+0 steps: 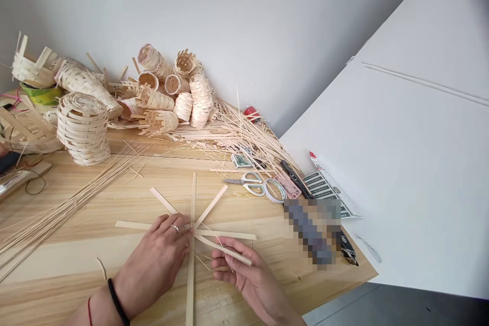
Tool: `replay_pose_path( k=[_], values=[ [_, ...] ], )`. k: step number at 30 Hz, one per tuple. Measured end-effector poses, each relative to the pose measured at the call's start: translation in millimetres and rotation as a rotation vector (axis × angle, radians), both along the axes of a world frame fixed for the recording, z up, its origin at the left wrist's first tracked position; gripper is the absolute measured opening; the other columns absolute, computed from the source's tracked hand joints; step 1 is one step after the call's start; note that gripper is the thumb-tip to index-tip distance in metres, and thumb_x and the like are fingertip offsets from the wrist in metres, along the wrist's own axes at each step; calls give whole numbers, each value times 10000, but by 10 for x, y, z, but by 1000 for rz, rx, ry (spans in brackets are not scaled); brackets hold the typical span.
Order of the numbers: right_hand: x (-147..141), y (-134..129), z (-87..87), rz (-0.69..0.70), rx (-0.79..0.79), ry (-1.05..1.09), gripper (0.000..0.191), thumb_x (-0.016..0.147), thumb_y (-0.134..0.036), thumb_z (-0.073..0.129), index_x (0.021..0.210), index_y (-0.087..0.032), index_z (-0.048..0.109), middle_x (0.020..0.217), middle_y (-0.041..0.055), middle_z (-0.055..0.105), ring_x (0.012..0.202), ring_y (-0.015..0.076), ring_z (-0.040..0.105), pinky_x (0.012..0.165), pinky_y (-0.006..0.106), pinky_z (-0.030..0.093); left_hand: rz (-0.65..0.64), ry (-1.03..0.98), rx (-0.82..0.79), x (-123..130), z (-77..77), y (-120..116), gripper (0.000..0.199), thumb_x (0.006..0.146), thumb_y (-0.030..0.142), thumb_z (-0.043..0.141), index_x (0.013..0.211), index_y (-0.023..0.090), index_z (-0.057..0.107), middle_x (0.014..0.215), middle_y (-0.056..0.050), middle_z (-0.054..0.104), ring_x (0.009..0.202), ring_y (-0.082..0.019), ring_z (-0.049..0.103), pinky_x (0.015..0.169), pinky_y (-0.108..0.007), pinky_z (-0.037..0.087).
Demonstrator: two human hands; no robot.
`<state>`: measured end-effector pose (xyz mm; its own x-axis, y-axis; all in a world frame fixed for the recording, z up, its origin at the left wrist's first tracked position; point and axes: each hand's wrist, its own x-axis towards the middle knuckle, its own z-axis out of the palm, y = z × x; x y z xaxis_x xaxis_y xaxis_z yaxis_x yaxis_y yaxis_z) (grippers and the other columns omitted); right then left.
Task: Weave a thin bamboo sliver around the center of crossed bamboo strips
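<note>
A star of flat, pale bamboo strips (192, 204) lies crossed at a shared centre on the near middle of a light pine tabletop (114, 285). The person's left hand (155, 257), wearing a silver ring (174, 228), a black wristband (116, 301) and a thin red thread (89, 311), is curled over the crossing, with its fingers pressing the strips down. The right hand (246, 277) is partly open, near the centre on the right, with its thumb and fingers pinching one slanting flat strip (225, 249). Left of the star, a long bundle of thin, pale bamboo splints (64, 216) fans across the table. Beyond it, unfinished woven bamboo baskets (164, 91) are heaped against a white wall (229, 20), with a large coiled basket (82, 130) at far left. To the far right, loose splints (248, 137) spread beside white-handled scissors (244, 183) and a roll of tape (275, 190). A pixelated, blurred object (311, 232) near the right edge cannot be made out.
</note>
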<state>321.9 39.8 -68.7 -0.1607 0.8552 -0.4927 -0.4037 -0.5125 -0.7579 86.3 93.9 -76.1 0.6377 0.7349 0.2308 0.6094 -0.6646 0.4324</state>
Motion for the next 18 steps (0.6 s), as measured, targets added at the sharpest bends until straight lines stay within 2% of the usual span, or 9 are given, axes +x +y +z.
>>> replay_pose_path(
  k=[3, 7, 14, 18],
  values=[
    [-11, 28, -37, -72, 28, -4, 452, 763, -361, 922, 1140, -168, 763, 1051, 114, 793, 947, 204, 738, 920, 363, 560, 19, 46, 6, 13, 24, -11, 285, 978, 107, 509, 1189, 192, 679, 1247, -90, 691, 1227, -305, 582, 1068, -533, 465],
    [-39, 69, -96, -127, 66, -113, 490, 752, -444, 916, 1104, -148, 749, 1006, 135, 801, 927, 240, 750, 921, 409, 565, 52, 73, 14, 21, 20, -30, 281, 973, 166, 563, 1234, 192, 665, 1270, -93, 680, 1238, -322, 566, 1065, -537, 466],
    [-97, 141, -99, -44, 203, -431, 523, 791, -631, 810, 960, -141, 743, 881, 117, 776, 733, 215, 714, 709, 351, 591, 56, 48, 44, 17, 13, -33, 318, 953, 89, 502, 1222, 150, 662, 1283, -128, 658, 1239, -318, 558, 1064, -536, 480],
    [-132, 162, -63, 4, 239, -586, 573, 820, -716, 716, 875, -147, 731, 825, 109, 744, 635, 188, 645, 537, 276, 494, 69, 44, 65, 7, 4, -29, 327, 939, 88, 525, 1225, 168, 662, 1282, -119, 658, 1246, -322, 557, 1067, -550, 473]
  ],
)
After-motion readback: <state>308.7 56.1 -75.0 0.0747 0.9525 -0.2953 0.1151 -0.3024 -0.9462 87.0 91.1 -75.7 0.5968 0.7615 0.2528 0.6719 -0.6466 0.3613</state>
